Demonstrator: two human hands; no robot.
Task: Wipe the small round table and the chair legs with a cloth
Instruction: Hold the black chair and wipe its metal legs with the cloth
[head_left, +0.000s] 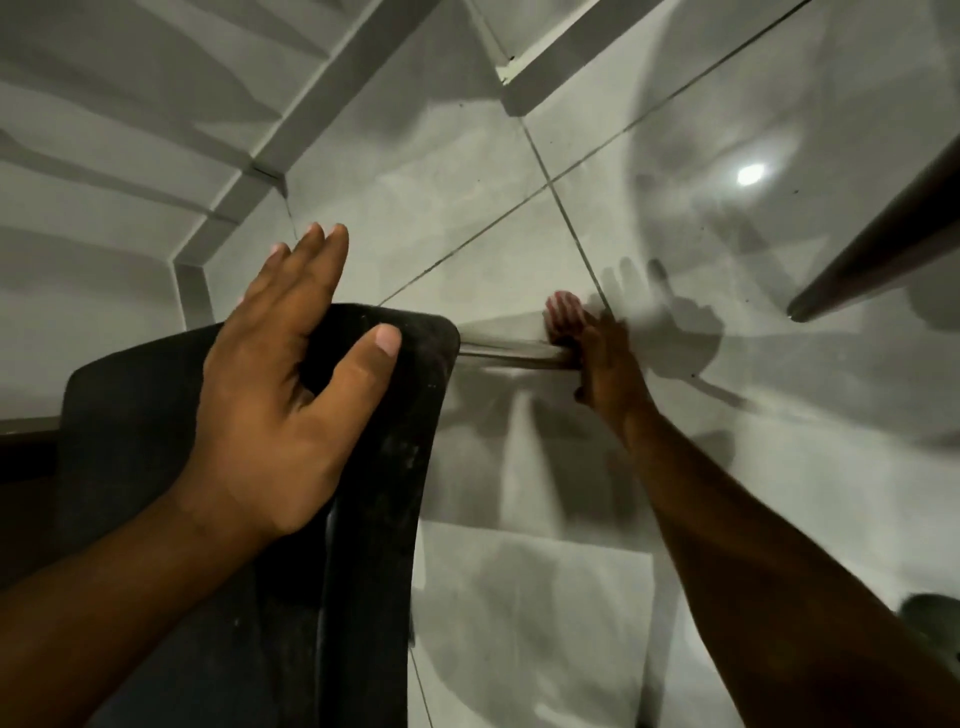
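I look down past a black chair (395, 467) at the tiled floor. My left hand (280, 395) rests on the chair's top corner, fingers spread, thumb over its edge. A thin metal chair leg (509, 356) runs out to the right from under the chair. My right hand (605, 364) is down at that leg, closed around it with a reddish-white cloth (563, 312) bunched under the fingers; the hand and cloth are blurred. The small round table is not clearly in view.
Another dark leg or bar (878, 249) slants in from the upper right, its tip near the floor. A wall with a white skirting board (291, 124) runs along the upper left. Glossy grey floor tiles (571, 597) lie below.
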